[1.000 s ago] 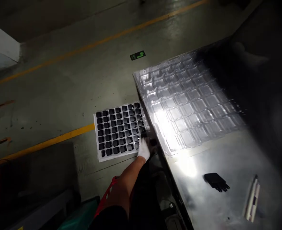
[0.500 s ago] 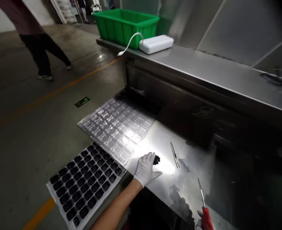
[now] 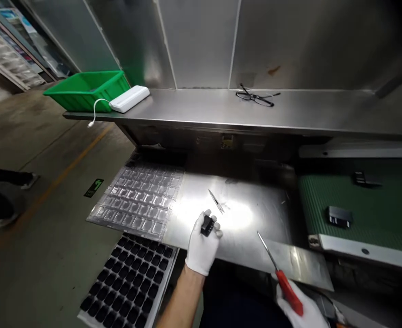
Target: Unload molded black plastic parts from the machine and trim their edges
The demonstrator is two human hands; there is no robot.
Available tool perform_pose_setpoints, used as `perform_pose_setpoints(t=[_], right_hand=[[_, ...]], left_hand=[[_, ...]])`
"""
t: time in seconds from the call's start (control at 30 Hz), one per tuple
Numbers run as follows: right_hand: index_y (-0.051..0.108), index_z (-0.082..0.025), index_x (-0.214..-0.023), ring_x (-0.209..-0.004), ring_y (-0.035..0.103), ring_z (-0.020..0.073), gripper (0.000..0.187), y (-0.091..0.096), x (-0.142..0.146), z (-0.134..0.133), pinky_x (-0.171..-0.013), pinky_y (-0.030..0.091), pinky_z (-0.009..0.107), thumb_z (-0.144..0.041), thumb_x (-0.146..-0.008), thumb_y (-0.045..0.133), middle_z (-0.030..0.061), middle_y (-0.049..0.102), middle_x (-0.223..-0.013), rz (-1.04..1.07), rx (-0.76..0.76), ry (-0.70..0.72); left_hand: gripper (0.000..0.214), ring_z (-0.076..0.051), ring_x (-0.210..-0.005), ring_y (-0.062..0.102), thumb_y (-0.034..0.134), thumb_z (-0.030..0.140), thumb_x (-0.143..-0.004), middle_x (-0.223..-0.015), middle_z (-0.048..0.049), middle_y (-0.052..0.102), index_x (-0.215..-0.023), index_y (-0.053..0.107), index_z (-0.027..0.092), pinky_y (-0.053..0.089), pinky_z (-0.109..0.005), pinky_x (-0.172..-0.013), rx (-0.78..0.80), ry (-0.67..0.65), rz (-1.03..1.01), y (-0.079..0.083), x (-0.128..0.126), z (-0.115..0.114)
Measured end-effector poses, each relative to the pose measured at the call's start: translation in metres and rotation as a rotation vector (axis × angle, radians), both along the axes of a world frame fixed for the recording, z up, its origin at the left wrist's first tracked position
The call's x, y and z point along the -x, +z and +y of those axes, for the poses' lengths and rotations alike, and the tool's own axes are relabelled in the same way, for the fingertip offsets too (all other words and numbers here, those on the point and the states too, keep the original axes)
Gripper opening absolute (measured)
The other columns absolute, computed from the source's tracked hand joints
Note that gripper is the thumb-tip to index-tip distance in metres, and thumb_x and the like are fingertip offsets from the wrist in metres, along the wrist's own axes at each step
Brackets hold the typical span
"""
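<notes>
My left hand (image 3: pixel 203 243), in a white glove, is palm up with its fingers curled round a small black plastic part (image 3: pixel 206 226) that has a toothed edge. It hovers over the metal table (image 3: pixel 251 255) near its front edge. My gloved right hand (image 3: pixel 301 305) grips the red handle of a tool with a thin metal shaft (image 3: pixel 284 284). The shaft's tip points up and left over the table. Beyond the left hand, tweezers (image 3: pixel 216 201) lie on the table. To the left is a clear plastic tray (image 3: pixel 137 193) with square pockets.
Below the table's left edge is a tray filled with black parts (image 3: pixel 127 278). A green conveyor belt (image 3: pixel 378 205) on the right carries black parts (image 3: pixel 339 216). On the shelf (image 3: pixel 194 107) are a green bin (image 3: pixel 88 91), a white device (image 3: pixel 130 99) and eyeglasses (image 3: pixel 255 96).
The view has swung right, bringing the conveyor into sight. My left hand has turned palm up and lifted the black part off the table. My right hand shows more fully.
</notes>
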State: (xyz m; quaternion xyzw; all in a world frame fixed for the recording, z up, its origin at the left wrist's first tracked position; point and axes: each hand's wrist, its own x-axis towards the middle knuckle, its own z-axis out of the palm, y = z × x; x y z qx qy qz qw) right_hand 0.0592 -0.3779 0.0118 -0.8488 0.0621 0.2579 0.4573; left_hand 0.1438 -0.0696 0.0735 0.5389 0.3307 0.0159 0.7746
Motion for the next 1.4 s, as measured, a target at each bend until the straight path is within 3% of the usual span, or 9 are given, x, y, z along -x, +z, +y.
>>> perform_pose_setpoints(t=[0.17,0.33,0.5,0.63,0.8,0.93,1.1,1.2,1.4], right_hand=[[0.065,-0.017,-0.133,-0.104,0.072,0.0252,0.061,0.050,-0.013,-0.020,-0.093,0.058,0.024,-0.055,-0.085,0.068,0.0091,0.075,-0.107,0.052,-0.180,0.004],[0.071,-0.021,-0.112,-0.094,0.073,0.0262,0.047,0.097,-0.024,-0.020,-0.080,0.061,0.024,-0.056,-0.080,0.071,0.0081,0.075,-0.097,0.016,-0.177,0.065],[0.074,-0.023,-0.109,-0.088,0.071,0.0225,0.044,0.103,-0.027,-0.023,-0.086,0.060,0.026,-0.059,-0.084,0.068,0.0055,0.073,-0.093,0.030,-0.108,0.171],[0.072,-0.022,-0.118,-0.091,0.069,0.0227,0.045,0.099,-0.027,-0.025,-0.088,0.059,0.029,-0.056,-0.088,0.067,0.0056,0.073,-0.097,0.047,-0.079,0.180],[0.069,-0.024,-0.116,-0.084,0.064,0.0188,0.041,0.095,-0.027,-0.024,-0.083,0.056,0.028,-0.057,-0.094,0.061,0.0036,0.069,-0.097,0.146,-0.069,0.258],[0.059,-0.030,-0.135,-0.083,0.061,0.0157,0.049,0.088,-0.024,-0.026,-0.083,0.054,0.025,-0.060,-0.097,0.057,-0.0002,0.065,-0.097,0.211,-0.059,0.321],[0.055,-0.033,-0.143,-0.092,0.064,0.0173,0.057,0.084,-0.018,-0.028,-0.088,0.055,0.025,-0.065,-0.096,0.056,0.0000,0.066,-0.104,0.198,0.015,0.291],[0.058,-0.033,-0.142,-0.095,0.066,0.0200,0.059,0.089,-0.018,-0.024,-0.093,0.056,0.028,-0.067,-0.094,0.058,0.0014,0.068,-0.105,0.175,0.043,0.293],[0.062,-0.027,-0.139,-0.093,0.069,0.0255,0.057,0.110,-0.024,-0.006,-0.091,0.059,0.036,-0.063,-0.094,0.057,0.0061,0.071,-0.101,0.240,0.022,0.318]], left_hand=[[0.047,-0.014,-0.083,0.064,0.059,0.065,-0.094,-0.104,-0.0082,0.067,-0.096,0.072,0.020,0.058,-0.025,-0.072,0.762,0.158,-0.130,0.086,0.025,-0.040],[0.049,-0.024,-0.108,0.071,0.048,0.062,-0.100,-0.117,-0.0100,0.070,-0.092,0.074,0.022,0.062,-0.033,-0.083,0.696,0.221,-0.077,0.116,0.035,-0.059],[0.034,-0.026,-0.133,0.063,0.052,0.058,-0.099,-0.121,-0.0027,0.073,-0.099,0.074,0.033,0.060,-0.041,-0.100,0.625,0.278,-0.098,0.118,0.042,-0.070],[0.029,-0.029,-0.130,0.065,0.059,0.052,-0.096,-0.123,-0.0055,0.074,-0.119,0.069,0.037,0.061,-0.049,-0.098,0.462,0.216,-0.056,0.121,0.044,-0.073],[0.028,-0.035,-0.135,0.060,0.071,0.029,-0.087,-0.123,-0.0096,0.074,-0.115,0.070,0.029,0.061,-0.056,-0.095,0.126,0.052,0.033,0.123,0.044,-0.070],[0.025,-0.034,-0.137,0.059,0.071,0.023,-0.086,-0.124,-0.0073,0.073,-0.109,0.071,0.030,0.056,-0.061,-0.102,0.045,0.006,0.040,0.112,0.051,-0.065],[0.037,-0.031,-0.147,0.049,0.072,0.018,-0.086,-0.140,-0.0035,0.069,-0.119,0.071,0.033,0.050,-0.057,-0.116,-0.061,-0.035,0.016,0.097,0.067,-0.057],[0.035,-0.032,-0.135,0.061,0.071,0.022,-0.090,-0.134,-0.0054,0.072,-0.123,0.069,0.031,0.044,-0.059,-0.121,-0.273,-0.119,0.002,0.095,0.072,-0.056],[0.050,-0.025,-0.108,0.076,0.051,0.014,-0.101,-0.130,-0.0041,0.075,-0.148,0.050,0.033,0.052,-0.059,-0.114,-0.979,-0.402,0.049,0.084,0.085,-0.050]])
